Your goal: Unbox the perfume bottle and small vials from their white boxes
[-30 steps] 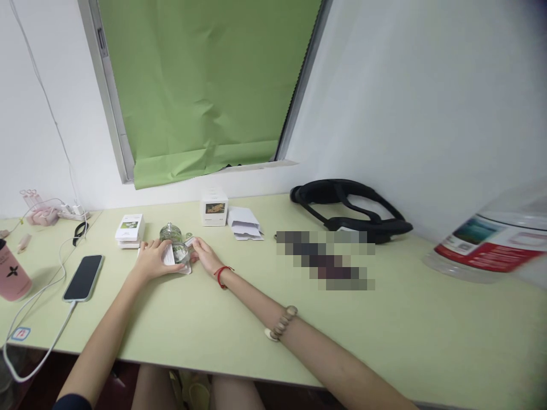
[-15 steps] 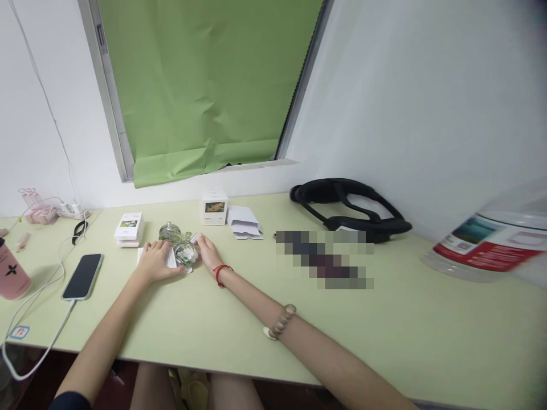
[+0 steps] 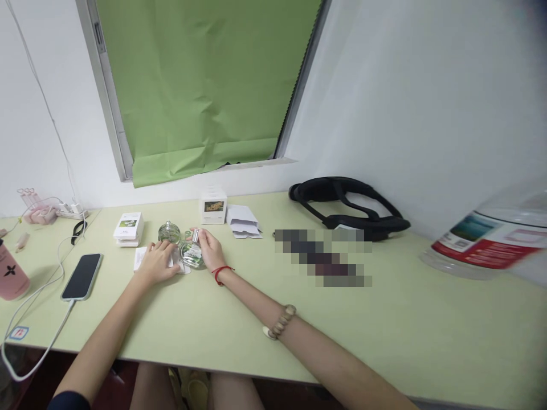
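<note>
My right hand (image 3: pixel 209 249) is closed around the side of a round clear glass bottle (image 3: pixel 191 255) with a silver neck and a green-and-white label. The bottle is tilted, its neck upward, low over the tabletop. Just left of it, my left hand (image 3: pixel 157 263) lies palm down with fingers apart on a flat white paper piece (image 3: pixel 139 257), partly hidden beneath it. A second glass piece, a ribbed round jar with a pointed knob (image 3: pixel 168 232), stands behind my left fingers. Between the two glass pieces is a small clear greenish stopper-like piece (image 3: pixel 188 234).
White picture boxes stand at the left (image 3: pixel 128 229) and by the wall (image 3: pixel 214 208), with a folded white paper (image 3: pixel 243 221) alongside. A phone (image 3: pixel 82 277) on a cable and a pink bottle (image 3: pixel 12 273) lie left. Rightward are a black headset (image 3: pixel 348 202) and large jug (image 3: pixel 482 242).
My left thumb has come off the glass bottle and the hand has moved slightly left onto the paper. The bottle has turned in my right hand and shifted a little right.
</note>
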Tool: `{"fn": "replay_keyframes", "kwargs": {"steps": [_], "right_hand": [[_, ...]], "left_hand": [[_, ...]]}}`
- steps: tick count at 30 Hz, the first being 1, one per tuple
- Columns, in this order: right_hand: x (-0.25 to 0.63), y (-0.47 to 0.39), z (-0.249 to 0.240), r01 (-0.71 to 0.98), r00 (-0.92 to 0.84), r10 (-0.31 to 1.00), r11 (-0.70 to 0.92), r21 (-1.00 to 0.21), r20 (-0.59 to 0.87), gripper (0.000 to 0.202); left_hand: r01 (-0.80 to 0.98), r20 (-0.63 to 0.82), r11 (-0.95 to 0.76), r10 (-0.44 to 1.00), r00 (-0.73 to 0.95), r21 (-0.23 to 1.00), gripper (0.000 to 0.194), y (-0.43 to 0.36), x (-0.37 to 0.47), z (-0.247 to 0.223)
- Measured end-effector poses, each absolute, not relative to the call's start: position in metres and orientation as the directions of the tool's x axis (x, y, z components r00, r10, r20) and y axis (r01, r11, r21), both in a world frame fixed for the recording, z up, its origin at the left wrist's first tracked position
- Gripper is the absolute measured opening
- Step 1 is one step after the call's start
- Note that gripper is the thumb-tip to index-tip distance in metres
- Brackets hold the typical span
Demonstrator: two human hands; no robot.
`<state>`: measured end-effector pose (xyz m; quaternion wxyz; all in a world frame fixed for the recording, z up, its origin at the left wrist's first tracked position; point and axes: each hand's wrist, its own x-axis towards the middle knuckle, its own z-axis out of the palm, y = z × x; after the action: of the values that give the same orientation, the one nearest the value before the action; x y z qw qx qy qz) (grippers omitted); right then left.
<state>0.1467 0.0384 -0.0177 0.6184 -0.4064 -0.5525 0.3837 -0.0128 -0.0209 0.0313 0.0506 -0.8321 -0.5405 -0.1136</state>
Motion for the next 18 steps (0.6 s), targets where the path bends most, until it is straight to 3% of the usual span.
{"fn": "replay_keyframes", "kwargs": {"steps": [6,18], "right_hand": [[0.1477,0.0349,-0.0142,-0.061,0.043,0.905,0.425,-0.903,0.423,0.052],[0.1459,0.0348,-0.0127,-0.109,0.056,0.908,0.418,-0.902,0.414,0.049]], "left_hand": [[0.928,0.244,-0.371,0.897,0.369,-0.039,0.020,-0.0219,-0.0099,0.0313],[0.998,0.356,-0.064,0.932,0.062,-0.006,0.038,-0.0153,-0.0166,0.0284]]}}
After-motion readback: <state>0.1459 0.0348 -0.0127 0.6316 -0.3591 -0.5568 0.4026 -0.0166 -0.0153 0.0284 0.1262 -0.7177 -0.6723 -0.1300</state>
